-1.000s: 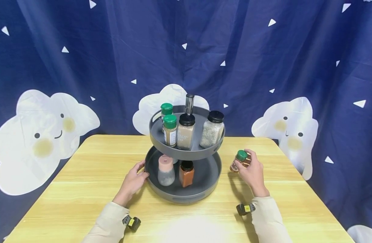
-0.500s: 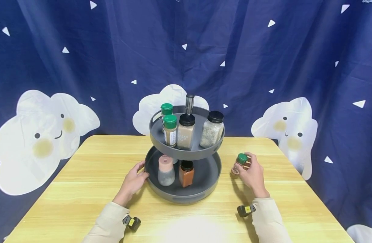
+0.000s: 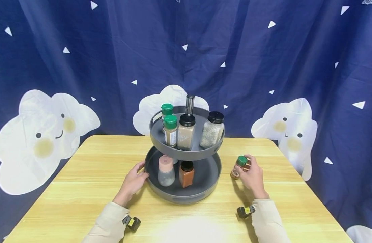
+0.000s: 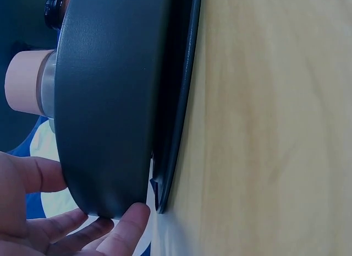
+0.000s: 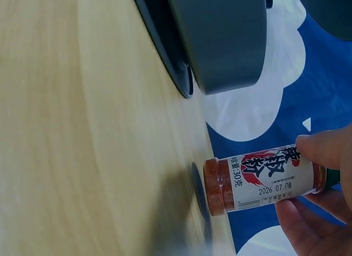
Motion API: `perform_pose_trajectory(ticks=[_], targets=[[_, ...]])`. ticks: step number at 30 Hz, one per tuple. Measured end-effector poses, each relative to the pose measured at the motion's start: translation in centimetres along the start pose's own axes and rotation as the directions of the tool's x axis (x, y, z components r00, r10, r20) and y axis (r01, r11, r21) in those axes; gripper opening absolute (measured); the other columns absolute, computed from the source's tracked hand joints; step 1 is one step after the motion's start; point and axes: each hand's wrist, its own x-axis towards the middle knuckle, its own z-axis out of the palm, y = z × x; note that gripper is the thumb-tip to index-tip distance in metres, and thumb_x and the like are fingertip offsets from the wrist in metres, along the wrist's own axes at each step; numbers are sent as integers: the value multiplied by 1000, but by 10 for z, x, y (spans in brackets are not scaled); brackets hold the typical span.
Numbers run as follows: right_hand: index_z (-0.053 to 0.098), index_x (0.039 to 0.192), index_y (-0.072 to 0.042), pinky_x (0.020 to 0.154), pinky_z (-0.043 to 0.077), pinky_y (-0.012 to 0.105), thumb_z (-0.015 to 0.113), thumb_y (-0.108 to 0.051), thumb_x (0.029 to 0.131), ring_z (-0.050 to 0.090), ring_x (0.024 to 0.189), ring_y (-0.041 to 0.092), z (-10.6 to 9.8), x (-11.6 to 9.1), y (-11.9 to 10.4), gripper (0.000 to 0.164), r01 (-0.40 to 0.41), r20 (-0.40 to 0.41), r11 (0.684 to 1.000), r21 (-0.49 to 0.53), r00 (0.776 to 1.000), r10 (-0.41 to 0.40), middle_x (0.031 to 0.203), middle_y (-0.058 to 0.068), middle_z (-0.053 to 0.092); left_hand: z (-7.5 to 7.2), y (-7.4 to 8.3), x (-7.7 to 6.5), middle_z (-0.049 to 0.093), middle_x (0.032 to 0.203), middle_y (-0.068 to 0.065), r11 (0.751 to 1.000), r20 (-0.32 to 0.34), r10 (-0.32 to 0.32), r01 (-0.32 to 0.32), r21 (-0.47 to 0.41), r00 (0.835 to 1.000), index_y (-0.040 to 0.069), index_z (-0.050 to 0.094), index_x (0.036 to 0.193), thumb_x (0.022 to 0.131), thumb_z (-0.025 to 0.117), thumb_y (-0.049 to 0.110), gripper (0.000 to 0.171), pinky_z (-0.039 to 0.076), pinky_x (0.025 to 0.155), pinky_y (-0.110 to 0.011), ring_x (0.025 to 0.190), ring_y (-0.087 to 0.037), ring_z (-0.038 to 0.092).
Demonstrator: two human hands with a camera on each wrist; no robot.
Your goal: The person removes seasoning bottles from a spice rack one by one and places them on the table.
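My right hand point(image 3: 254, 177) grips a small spice jar point(image 3: 236, 168) with a green cap and reddish powder inside. In the right wrist view the jar point(image 5: 264, 178) has a white label, and its base is just above the table over a dark shadow. My left hand point(image 3: 133, 180) holds the left edge of a dark grey two-tier round tray point(image 3: 186, 199). The left wrist view shows the thumb and fingers on opposite edges of the lower tier's wall point(image 4: 110, 102). On that tier stand a pink-capped shaker point(image 3: 166, 170) and a black-capped jar of orange-red powder point(image 3: 186, 174).
On the upper tier point(image 3: 189, 155) stand two green-capped spice jars point(image 3: 170, 133), a black-capped jar of beige powder point(image 3: 186, 135) and a larger black-capped jar point(image 3: 212, 131). A handle post point(image 3: 189, 104) rises behind them. The wooden table point(image 3: 82, 175) ends at a blue curtain point(image 3: 113, 50).
My right hand has lowered slightly with the green-capped jar, which stays to the right of the tray. My left hand and the tray have not moved.
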Motion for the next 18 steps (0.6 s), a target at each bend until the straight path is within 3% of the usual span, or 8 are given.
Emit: perform_pose_trajectory(ticks=[18], targets=[[44, 127, 0, 77, 59, 45, 73, -5, 79, 66, 92, 39, 4, -1, 5, 56, -2, 14, 1000, -18, 1000, 2, 110, 31, 63, -1, 5, -3, 25, 153, -23, 1000, 10, -9, 9, 11, 1000, 2, 27, 146, 93, 47, 7, 56, 46, 101, -47, 131, -36, 38]])
